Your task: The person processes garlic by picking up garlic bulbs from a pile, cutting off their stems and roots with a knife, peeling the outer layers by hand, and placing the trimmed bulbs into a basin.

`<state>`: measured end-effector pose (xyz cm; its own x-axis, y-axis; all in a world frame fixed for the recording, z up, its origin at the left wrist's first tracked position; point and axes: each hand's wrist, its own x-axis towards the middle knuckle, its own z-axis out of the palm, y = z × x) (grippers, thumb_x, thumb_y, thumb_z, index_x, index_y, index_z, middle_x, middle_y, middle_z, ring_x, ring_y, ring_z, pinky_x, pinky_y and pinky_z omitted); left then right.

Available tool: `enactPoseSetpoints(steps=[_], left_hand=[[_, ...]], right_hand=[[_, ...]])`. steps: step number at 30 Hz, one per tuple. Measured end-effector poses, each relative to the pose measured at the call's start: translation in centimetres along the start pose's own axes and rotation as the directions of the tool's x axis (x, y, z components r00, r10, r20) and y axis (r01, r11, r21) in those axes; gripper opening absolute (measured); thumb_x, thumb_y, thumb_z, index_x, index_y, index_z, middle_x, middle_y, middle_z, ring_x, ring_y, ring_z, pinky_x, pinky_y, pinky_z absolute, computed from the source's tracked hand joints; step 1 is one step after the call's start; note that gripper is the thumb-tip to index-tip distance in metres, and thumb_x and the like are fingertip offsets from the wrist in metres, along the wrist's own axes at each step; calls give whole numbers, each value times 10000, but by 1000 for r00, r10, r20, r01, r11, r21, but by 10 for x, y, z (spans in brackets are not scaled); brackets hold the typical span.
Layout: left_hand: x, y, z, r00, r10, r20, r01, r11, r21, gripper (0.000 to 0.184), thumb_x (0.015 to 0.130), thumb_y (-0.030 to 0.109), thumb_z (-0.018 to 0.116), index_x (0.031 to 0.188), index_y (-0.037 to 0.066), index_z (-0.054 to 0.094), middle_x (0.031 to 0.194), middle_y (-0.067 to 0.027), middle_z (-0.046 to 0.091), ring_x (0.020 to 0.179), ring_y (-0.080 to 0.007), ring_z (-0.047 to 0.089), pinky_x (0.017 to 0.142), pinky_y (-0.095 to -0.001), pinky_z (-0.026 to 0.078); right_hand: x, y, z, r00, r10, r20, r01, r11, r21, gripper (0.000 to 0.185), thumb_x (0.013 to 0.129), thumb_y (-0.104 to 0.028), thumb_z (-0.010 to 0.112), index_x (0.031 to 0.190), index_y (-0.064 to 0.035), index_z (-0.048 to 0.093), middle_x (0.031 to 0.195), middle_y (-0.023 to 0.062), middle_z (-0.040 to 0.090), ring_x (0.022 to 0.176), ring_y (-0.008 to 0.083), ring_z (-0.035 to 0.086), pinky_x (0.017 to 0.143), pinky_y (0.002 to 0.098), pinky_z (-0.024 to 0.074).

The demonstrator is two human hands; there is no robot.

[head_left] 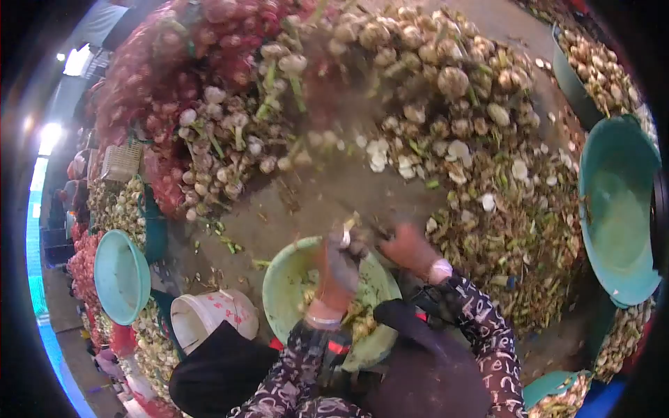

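My left hand [340, 268], in a greyish glove, is closed above the pale green basin [275, 273]. A small pale garlic piece [353, 220] shows at its fingertips, mostly covered by the fingers. Just to the right, my right hand [410, 246] is curled around a thin dark tool [380, 233]; blur hides its exact kind. The tool's end is close to the left fingertips, and I cannot tell if they touch. Beneath my left wrist, the basin sits between my knees with garlic bulbs [362, 322] and trimmings inside.
Heaped garlic bulbs [453, 82] lie ahead, beside red mesh sacks [150, 90]. Stalk and skin scraps [516, 258] cover the floor at right. A white bucket [223, 311] and a teal basin [122, 277] stand left; a large green tub [620, 202] stands right.
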<state>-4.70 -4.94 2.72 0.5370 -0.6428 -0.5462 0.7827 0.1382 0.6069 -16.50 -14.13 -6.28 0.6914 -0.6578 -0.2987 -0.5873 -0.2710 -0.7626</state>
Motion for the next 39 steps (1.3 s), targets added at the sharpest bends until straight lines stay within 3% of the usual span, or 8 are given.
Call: enactPoseSetpoints(steps=[5,12,14,24,26,29,35,39], left_hand=[[-29,72,-27,863,-230,449,-4,887,462,305,796,249,570,997,22,539,832,-58,564,757,-163,551,662,-296,450],[55,162,-210,965,226,134,-98,-167,981,366,776,244,597,1062,24,536,991,-157,597,891,-255,581,787,-364,454],[56,151,-231,980,-194,-39,-156,-879,450,336,796,232,553,1082,57,536,1006,-186,592,873,-307,588,777,-390,462],[85,130,-267,982,-40,185,-167,-639,751,356,760,250,570,1077,88,554,1005,-141,590,908,-316,574,796,-405,451],[79,144,-227,976,191,-108,21,411,911,339,739,166,617,1065,98,553,961,-87,596,829,-228,600,743,-358,482],[57,144,-156,1000,9,-19,6,710,705,332,728,92,635,1049,101,550,944,-49,588,816,-143,589,706,-294,492],[51,82,-93,791,-269,549,-608,-244,756,448,837,222,573,1204,14,421,1193,-115,489,1048,-226,517,923,-348,415],[35,55,-79,903,-238,357,-78,727,683,445,907,354,402,1207,26,416,1220,-163,464,1107,-270,478,947,-364,399]], right_hand=[[-43,40,-7,971,229,72,-238,958,160,347,738,-324,599,904,-19,600,873,240,593,830,358,584,689,414,473],[-40,25,6,896,444,32,-441,895,-70,472,667,-376,639,886,39,596,883,269,592,855,396,579,718,428,467],[-36,19,13,887,462,13,-456,878,-145,480,659,-381,646,881,41,595,869,271,592,843,402,579,713,431,467],[-28,23,13,952,303,-49,-304,953,-8,347,708,-282,636,876,21,611,776,244,604,784,389,589,690,419,472],[-28,16,-1,939,342,-31,-342,939,30,386,703,-306,638,897,24,595,806,267,594,814,404,578,712,438,467],[-22,-18,-15,985,137,-102,-125,985,116,377,715,-316,606,943,-16,607,829,237,606,818,361,592,739,413,469],[-21,-103,-43,992,-88,89,82,994,70,281,694,-239,631,889,-40,596,799,182,612,756,359,588,686,427,468],[-26,-97,-52,975,-213,61,219,968,-118,301,664,-266,624,884,-72,556,730,159,601,717,342,593,632,433,465]])
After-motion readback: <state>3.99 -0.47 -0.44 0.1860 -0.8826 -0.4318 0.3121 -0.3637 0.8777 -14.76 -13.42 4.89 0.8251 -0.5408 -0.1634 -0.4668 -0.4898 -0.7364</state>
